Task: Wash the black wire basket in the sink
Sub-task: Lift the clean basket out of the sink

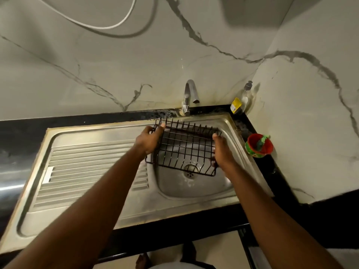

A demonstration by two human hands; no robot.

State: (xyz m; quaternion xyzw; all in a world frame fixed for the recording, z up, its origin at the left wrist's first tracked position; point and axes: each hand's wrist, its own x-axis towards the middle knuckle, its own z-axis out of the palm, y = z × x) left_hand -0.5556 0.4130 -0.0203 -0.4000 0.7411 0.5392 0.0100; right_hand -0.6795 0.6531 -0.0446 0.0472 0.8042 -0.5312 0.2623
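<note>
The left hand (149,139) and right hand (221,152) each grip one end of the black wire basket (186,148), holding it over the sink (194,191), short of the tap (191,92) beyond them, seemingly ready for rinsing.

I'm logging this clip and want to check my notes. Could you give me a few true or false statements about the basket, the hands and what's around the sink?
1. The left hand and right hand hold the black wire basket at opposite sides. True.
2. The basket lies on the ribbed drainboard. False: it is held over the sink basin.
3. A red cup stands on the counter right of the sink. True.
4. Water streams from the tap. False: no stream shows.
5. The bottle stands left of the tap. False: it is in the corner to the tap's right.
</note>
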